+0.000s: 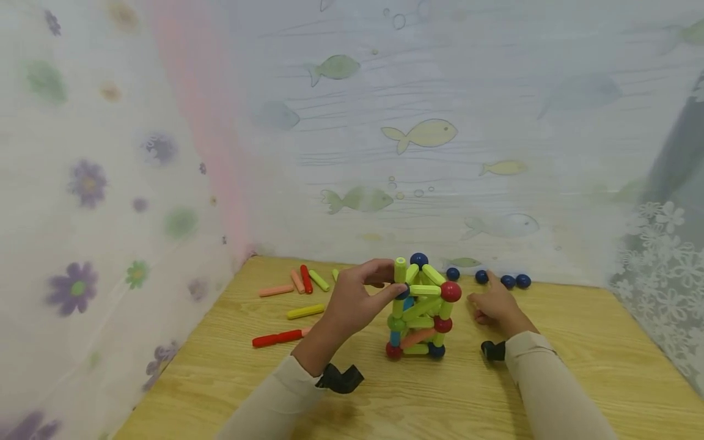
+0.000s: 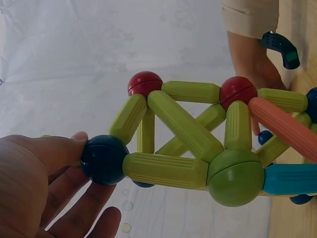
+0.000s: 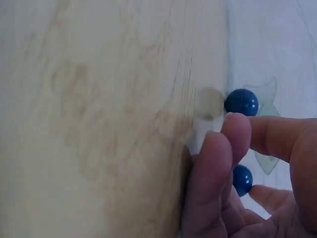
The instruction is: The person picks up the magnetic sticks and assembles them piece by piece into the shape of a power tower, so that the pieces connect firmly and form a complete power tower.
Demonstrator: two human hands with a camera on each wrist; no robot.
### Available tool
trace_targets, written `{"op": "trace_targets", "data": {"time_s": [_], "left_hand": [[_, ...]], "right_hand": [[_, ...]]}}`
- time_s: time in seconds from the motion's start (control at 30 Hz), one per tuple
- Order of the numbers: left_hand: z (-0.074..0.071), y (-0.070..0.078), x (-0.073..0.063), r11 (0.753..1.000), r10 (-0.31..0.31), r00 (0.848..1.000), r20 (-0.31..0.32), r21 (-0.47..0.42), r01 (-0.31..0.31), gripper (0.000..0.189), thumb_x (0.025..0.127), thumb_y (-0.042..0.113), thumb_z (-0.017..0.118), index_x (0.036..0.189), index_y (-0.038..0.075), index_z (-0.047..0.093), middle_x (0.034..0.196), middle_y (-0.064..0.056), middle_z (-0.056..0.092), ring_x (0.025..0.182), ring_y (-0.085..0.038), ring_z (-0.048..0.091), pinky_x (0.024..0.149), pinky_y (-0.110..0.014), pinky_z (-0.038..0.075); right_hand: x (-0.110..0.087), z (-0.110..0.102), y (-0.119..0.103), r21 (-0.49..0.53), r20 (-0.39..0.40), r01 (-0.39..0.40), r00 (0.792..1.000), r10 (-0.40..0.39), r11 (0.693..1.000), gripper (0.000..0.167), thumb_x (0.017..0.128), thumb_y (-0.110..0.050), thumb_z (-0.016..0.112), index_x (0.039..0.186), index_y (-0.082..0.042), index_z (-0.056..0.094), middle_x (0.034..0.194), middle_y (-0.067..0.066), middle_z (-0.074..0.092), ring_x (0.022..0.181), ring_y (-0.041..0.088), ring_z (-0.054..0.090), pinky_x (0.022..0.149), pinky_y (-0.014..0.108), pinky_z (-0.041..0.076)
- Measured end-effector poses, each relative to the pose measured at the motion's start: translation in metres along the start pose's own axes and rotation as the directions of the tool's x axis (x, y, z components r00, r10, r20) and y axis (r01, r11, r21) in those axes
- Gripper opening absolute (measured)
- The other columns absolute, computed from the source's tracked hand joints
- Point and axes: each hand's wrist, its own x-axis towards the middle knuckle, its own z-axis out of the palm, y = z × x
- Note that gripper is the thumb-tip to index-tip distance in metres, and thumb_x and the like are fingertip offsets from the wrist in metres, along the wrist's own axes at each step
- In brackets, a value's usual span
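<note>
A toy tower (image 1: 422,311) of magnetic rods and balls stands upright on the table. My left hand (image 1: 352,299) holds the dark blue ball (image 2: 104,159) at its top left corner, thumb against it and fingers around behind. A light green rod (image 1: 400,269) points up from that corner. Right of the tower, my right hand (image 1: 497,305) reaches to a row of loose blue balls by the wall. Its index finger stretches out to a blue ball (image 1: 481,277), and a fingertip meets a ball (image 3: 242,179) in the right wrist view. The other fingers are bent.
Left of the tower lie loose rods: a red rod (image 1: 277,338), a yellow rod (image 1: 305,311), an orange rod (image 1: 276,290) and several more behind. Another blue ball (image 1: 453,274) sits behind the tower. A fish-printed sheet (image 1: 418,183) hangs along the table's back edge.
</note>
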Motion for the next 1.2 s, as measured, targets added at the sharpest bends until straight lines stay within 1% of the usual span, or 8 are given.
{"op": "trace_targets", "data": {"time_s": [0.17, 0.3, 0.5, 0.67, 0.8, 0.87, 1.07, 1.2], "left_hand": [[0.001, 0.000, 0.001, 1.000, 0.005, 1.000, 0.005, -0.013, -0.005, 0.035, 0.094, 0.033, 0.078, 0.126, 0.019, 0.071, 0.109, 0.005, 0.079, 0.098, -0.006, 0.074, 0.084, -0.040, 0.062], [0.000, 0.001, 0.002, 1.000, 0.002, 1.000, 0.009, -0.015, -0.002, 0.034, 0.095, 0.032, 0.077, 0.126, 0.020, 0.071, 0.110, 0.006, 0.079, 0.100, -0.005, 0.073, 0.084, -0.037, 0.062], [0.001, 0.001, 0.003, 1.000, -0.005, 1.000, 0.018, -0.010, 0.005, 0.034, 0.095, 0.033, 0.077, 0.126, 0.019, 0.071, 0.109, 0.006, 0.079, 0.100, -0.004, 0.073, 0.084, -0.032, 0.061], [0.000, 0.000, 0.001, 1.000, -0.005, 1.000, 0.011, -0.009, 0.005, 0.033, 0.095, 0.032, 0.077, 0.125, 0.020, 0.072, 0.109, 0.007, 0.079, 0.099, -0.003, 0.073, 0.082, -0.028, 0.061], [0.000, 0.001, 0.001, 1.000, 0.000, 1.000, 0.009, -0.008, 0.000, 0.034, 0.095, 0.032, 0.077, 0.126, 0.019, 0.072, 0.109, 0.006, 0.079, 0.099, -0.004, 0.073, 0.081, -0.027, 0.060], [-0.001, 0.001, 0.001, 1.000, 0.002, 1.000, 0.011, -0.008, -0.002, 0.034, 0.095, 0.032, 0.077, 0.126, 0.019, 0.072, 0.110, 0.006, 0.079, 0.099, -0.004, 0.073, 0.081, -0.026, 0.060], [-0.001, 0.002, 0.002, 1.000, 0.006, 1.000, 0.024, -0.014, -0.005, 0.032, 0.096, 0.030, 0.076, 0.126, 0.021, 0.072, 0.110, 0.006, 0.079, 0.101, -0.003, 0.073, 0.082, -0.027, 0.061], [-0.002, 0.002, 0.001, 1.000, 0.011, 1.000, 0.023, -0.006, -0.011, 0.032, 0.096, 0.030, 0.076, 0.127, 0.021, 0.072, 0.111, 0.007, 0.079, 0.102, -0.003, 0.073, 0.082, -0.029, 0.061]], "right_hand": [[-0.002, 0.000, 0.002, 0.087, -0.054, -0.023, 0.998, 0.028, 0.996, 0.096, 0.094, -0.016, 0.067, 0.162, -0.004, 0.001, 0.104, 0.027, 0.065, 0.058, 0.019, 0.068, 0.059, 0.035, 0.062], [-0.003, 0.001, 0.004, 0.079, -0.081, -0.015, 0.996, 0.021, 0.997, 0.100, 0.094, -0.018, 0.070, 0.162, -0.003, -0.001, 0.074, 0.015, 0.066, 0.057, 0.018, 0.069, 0.058, 0.035, 0.062], [-0.006, -0.001, 0.009, -0.008, -0.082, 0.014, 0.997, -0.014, 1.000, 0.067, 0.101, -0.027, 0.064, 0.151, 0.007, 0.034, 0.069, 0.008, 0.066, 0.056, 0.016, 0.069, 0.060, 0.033, 0.061], [-0.023, 0.001, -0.016, -0.023, -0.149, 0.122, 0.981, -0.125, 0.992, 0.072, 0.101, -0.050, 0.062, 0.150, -0.001, 0.043, 0.088, 0.010, 0.069, 0.068, 0.024, 0.068, 0.062, 0.035, 0.056], [-0.056, 0.001, -0.069, -0.018, -0.264, 0.321, 0.912, -0.314, 0.947, 0.072, 0.097, -0.060, 0.063, 0.144, -0.006, 0.055, 0.122, 0.013, 0.063, 0.093, 0.028, 0.068, 0.069, 0.030, 0.057], [-0.077, 0.001, -0.098, -0.008, -0.273, 0.423, 0.871, -0.409, 0.906, 0.066, 0.097, -0.058, 0.065, 0.142, -0.010, 0.060, 0.127, 0.012, 0.062, 0.097, 0.027, 0.067, 0.070, 0.027, 0.056], [-0.129, 0.011, -0.158, 0.111, -0.137, 0.648, 0.761, -0.635, 0.753, 0.044, 0.098, -0.037, 0.073, 0.137, -0.017, 0.066, 0.122, 0.005, 0.068, 0.100, 0.022, 0.067, 0.077, 0.028, 0.059], [-0.142, 0.019, -0.173, 0.167, -0.085, 0.692, 0.720, -0.689, 0.703, 0.035, 0.097, -0.027, 0.075, 0.129, -0.015, 0.070, 0.115, 0.005, 0.070, 0.095, 0.031, 0.069, 0.077, 0.033, 0.060]]}}
